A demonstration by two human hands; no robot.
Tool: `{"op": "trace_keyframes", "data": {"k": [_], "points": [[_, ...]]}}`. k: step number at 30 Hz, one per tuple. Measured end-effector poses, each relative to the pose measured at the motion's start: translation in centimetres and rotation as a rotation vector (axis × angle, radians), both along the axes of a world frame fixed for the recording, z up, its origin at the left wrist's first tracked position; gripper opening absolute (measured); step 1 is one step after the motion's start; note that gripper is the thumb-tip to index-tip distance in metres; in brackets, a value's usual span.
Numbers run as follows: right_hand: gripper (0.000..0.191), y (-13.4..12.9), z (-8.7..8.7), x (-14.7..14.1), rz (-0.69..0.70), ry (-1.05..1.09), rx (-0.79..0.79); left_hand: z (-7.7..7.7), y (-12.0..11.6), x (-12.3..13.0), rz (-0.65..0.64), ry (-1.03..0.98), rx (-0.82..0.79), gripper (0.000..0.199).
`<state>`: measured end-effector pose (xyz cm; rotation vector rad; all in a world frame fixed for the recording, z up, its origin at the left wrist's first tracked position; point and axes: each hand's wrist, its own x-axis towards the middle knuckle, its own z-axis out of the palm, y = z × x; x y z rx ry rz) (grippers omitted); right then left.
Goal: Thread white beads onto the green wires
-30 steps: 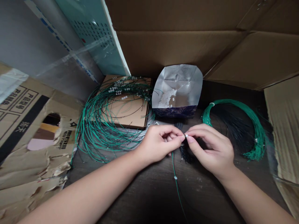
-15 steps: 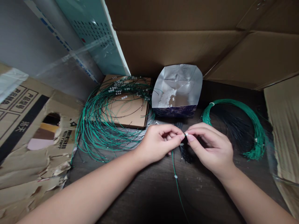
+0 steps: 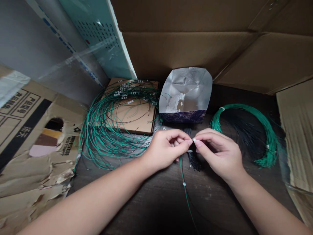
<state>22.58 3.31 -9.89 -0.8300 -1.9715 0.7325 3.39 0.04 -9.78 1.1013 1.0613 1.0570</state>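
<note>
My left hand [image 3: 171, 145] pinches a thin green wire [image 3: 187, 204] that hangs down toward me, a dark strand beside it. Partway along that wire sits a small white bead [image 3: 184, 184]. Between thumb and forefinger, my right hand [image 3: 217, 151] grips another white bead [image 3: 194, 140], right at the left fingertips. Whether the wire passes through this bead is too small to tell. Behind the hands lies a tied bundle of black wires [image 3: 194, 161]. An open foil-lined bag [image 3: 188, 117] holding loose white beads [image 3: 174, 101] stands just beyond.
At left, many green wires [image 3: 97, 140] with white beads spread over a flat cardboard box [image 3: 137, 117]. A tied green wire bundle [image 3: 271, 140] curves at right beside black wires [image 3: 244, 130]. Cardboard walls [image 3: 195, 49] enclose the dark tabletop [image 3: 151, 202].
My right hand has shifted very slightly left, bringing its bead closer to the left fingertips. The bead on the hanging wire moved up a touch.
</note>
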Motion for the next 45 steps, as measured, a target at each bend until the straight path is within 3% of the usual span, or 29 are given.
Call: {"op": "trace_keyframes", "data": {"k": [17, 25, 34, 45], "points": [[0.014, -0.04, 0.58, -0.02, -0.003, -0.102, 0.229, -0.50, 0.00, 0.03, 0.002, 0.135, 0.076, 0.023], [0.016, -0.11, 0.52, 0.02, 0.011, -0.134, 0.312, -0.49, 0.06, 0.13, 0.030, 0.015, -0.012, 0.035], [0.015, -0.08, 0.33, 0.08, 0.002, -0.102, 0.292, -0.23, 0.18, -0.06, -0.004, -0.023, -0.033, 0.036], [0.008, -0.21, 0.36, 0.08, -0.045, -0.228, 0.448, -0.37, 0.13, -0.10, -0.011, 0.030, -0.008, 0.029]]}}
